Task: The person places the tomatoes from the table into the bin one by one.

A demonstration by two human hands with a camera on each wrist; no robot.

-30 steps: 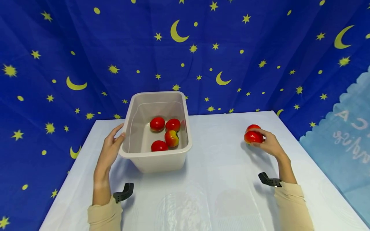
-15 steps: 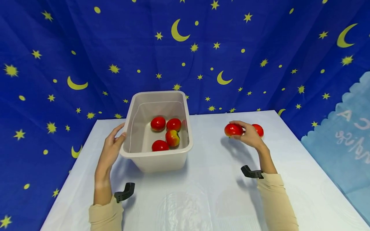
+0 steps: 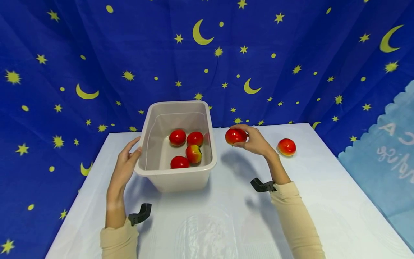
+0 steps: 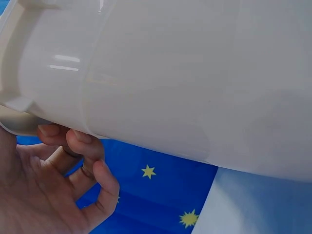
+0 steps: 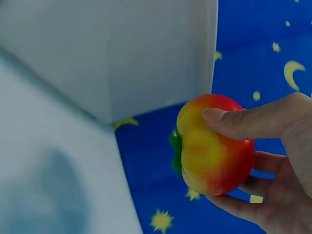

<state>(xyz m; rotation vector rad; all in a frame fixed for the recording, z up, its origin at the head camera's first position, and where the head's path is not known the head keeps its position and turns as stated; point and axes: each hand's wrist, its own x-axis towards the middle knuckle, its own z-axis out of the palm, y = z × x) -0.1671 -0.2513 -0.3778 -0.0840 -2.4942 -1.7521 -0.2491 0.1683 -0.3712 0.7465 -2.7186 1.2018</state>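
Note:
My right hand [image 3: 255,141] holds a red and yellow fruit [image 5: 217,146] with a green leafy cap, thumb on one side and fingers on the other. It is raised over the table, just right of a pale grey plastic bin [image 3: 179,181]. At the bin's left side, my left hand [image 3: 124,165] grips the rim. The left wrist view has its fingers [image 4: 83,139] curled under the rim against the outer wall. Several similar fruits lie inside the bin, among them a red one [image 3: 177,137] and a yellow-sided one [image 3: 193,154].
Another red fruit [image 3: 286,147] lies on the white-covered table [image 3: 323,201] at the right, beyond my right forearm. A blue curtain [image 3: 129,46] with yellow moons and stars hangs behind the table. A light blue panel [image 3: 385,154] hangs at the far right.
My right hand has carried its fruit leftward from beside the other fruit on the right to near the bin. My left hand stays at the bin's rim.

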